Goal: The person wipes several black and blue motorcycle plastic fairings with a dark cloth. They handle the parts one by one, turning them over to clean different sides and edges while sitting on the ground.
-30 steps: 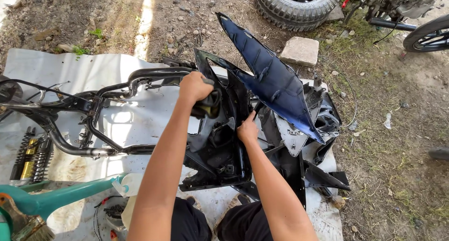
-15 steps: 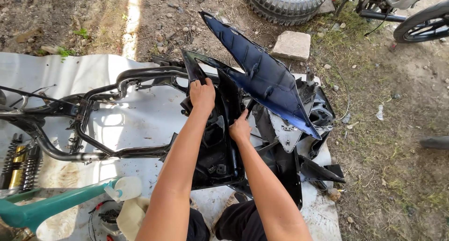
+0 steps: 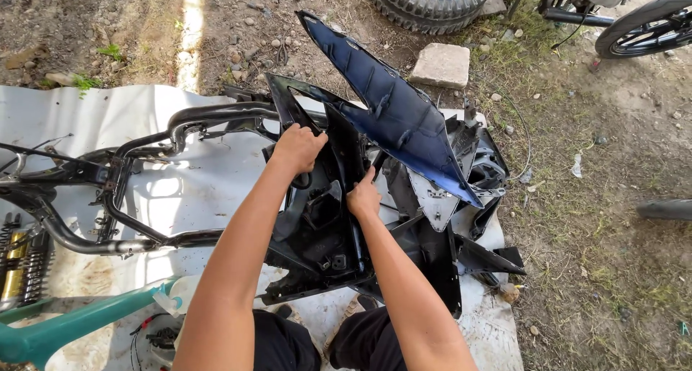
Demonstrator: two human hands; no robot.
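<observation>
Two hands are in view, the left hand (image 3: 297, 146) and the right hand (image 3: 363, 196), both on one black plastic fairing (image 3: 324, 227). One dark blue panel (image 3: 393, 112), one bare black motorcycle frame (image 3: 130, 176), one knobby tyre (image 3: 430, 0), one grey stone block (image 3: 441, 64), one white sheet (image 3: 65, 119) and two coil shock absorbers (image 3: 20, 259).

white ground sheet (image 3: 194, 198) | black frame (image 3: 108, 191) | black fairing panels (image 3: 432, 248)

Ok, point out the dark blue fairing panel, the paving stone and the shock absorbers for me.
dark blue fairing panel (image 3: 393, 115), head view, middle of its glossy face.
paving stone (image 3: 441, 64), head view, top face.
shock absorbers (image 3: 21, 259), head view, coil springs.
</observation>
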